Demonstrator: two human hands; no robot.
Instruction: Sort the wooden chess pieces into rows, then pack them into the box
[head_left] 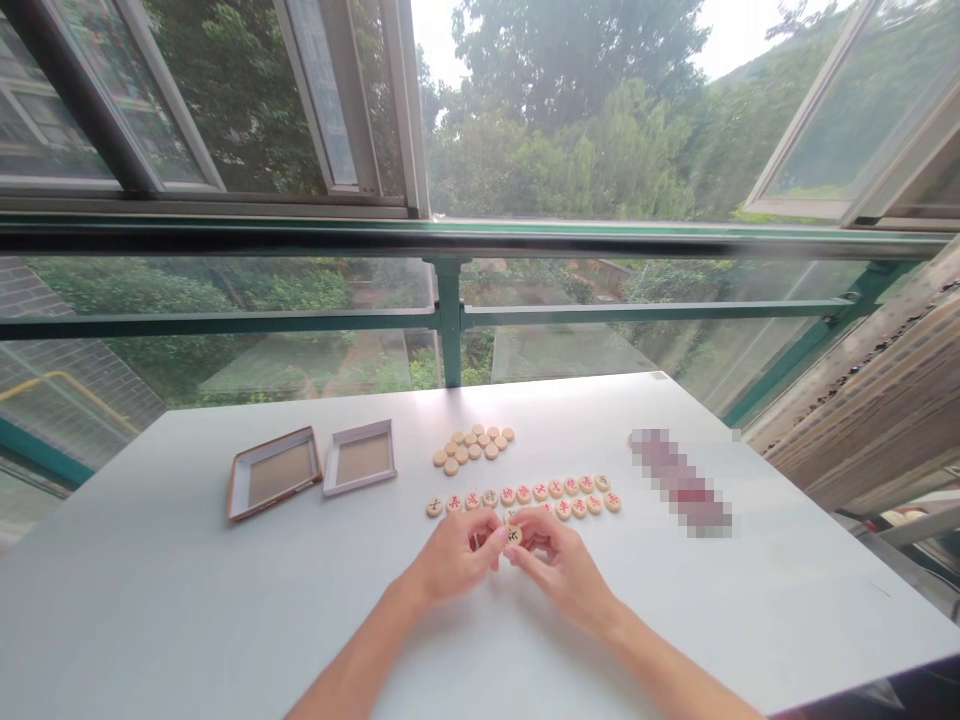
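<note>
A round wooden Chinese chess piece (514, 535) with a dark character is held between my two hands, its marked face turned up toward me. My left hand (461, 550) pinches it from the left with thumb and fingers. From the other side, the curled fingers of my right hand (559, 560) grip its edge. Just beyond the hands lie two rows of chess pieces (523, 494), mostly with red characters and a few dark ones; my fingers hide part of the nearer row. Farther back sits a loose cluster of chess pieces (474, 452) with no characters showing.
Left of the pieces, an open shallow box (231, 495) with a brown rim stands beside a pale box half (394, 470). A pixelated reddish item (679, 480) lies at the right of the white table (225, 610). Behind the table runs a green railing (448, 340) before the windows.
</note>
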